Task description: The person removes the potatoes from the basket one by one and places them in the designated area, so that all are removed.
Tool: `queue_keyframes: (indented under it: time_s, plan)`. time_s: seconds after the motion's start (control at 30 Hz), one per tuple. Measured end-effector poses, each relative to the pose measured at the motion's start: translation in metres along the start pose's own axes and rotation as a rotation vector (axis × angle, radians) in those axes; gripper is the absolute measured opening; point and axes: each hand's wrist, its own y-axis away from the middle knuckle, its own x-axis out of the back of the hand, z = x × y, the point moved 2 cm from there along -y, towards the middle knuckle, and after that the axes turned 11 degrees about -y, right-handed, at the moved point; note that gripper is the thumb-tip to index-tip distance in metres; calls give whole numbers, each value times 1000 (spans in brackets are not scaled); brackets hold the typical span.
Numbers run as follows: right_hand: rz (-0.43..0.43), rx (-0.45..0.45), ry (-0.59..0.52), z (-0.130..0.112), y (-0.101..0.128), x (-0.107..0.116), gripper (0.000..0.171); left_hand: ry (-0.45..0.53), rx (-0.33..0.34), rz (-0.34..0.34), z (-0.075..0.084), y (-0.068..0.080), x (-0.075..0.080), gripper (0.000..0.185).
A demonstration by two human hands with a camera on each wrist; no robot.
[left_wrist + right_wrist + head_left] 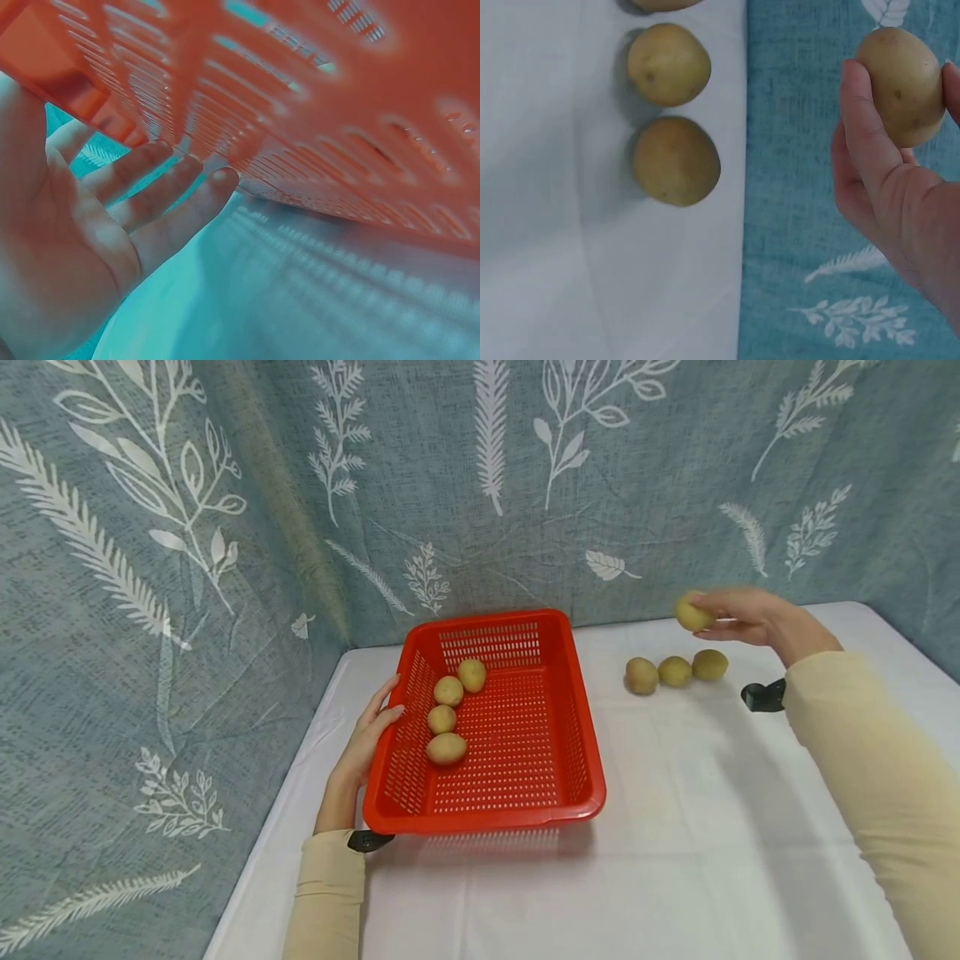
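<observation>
A red plastic basket [491, 820] with slotted walls stands on the table. My left hand [360, 747] holds its left side, thumb over the rim and fingers along the outer wall. In the left wrist view those fingers [176, 217] lie fairly straight against the slotted wall. Several potatoes lie along the basket's left side, among them an oval potato [446, 748] at the near end. My right hand [753, 614] pinches a potato [901, 88] between thumb and fingers, raised near the table's far edge. Below it, three potatoes [675, 671] sit in a row on the table.
A white cloth [660, 877] covers the table. Behind and to the left hangs a blue-green curtain [465, 468] with white leaf prints, close to the table's edges. The basket's right wall [581, 710] stands between its interior and the row of potatoes.
</observation>
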Motion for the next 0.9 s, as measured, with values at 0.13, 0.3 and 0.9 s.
queue_keyframes:
  time_s: [0.13,0.3,0.9]
  plan:
    - [19,-11,25,4,1,12,27,4,0,-1,0,1,0,55]
    - [38,-2,52,9,5,25,30,12,-6,-3,0,1,0,54]
    - [139,-33,-20,31,10,65,18,8,5,6,0,2,1,55]
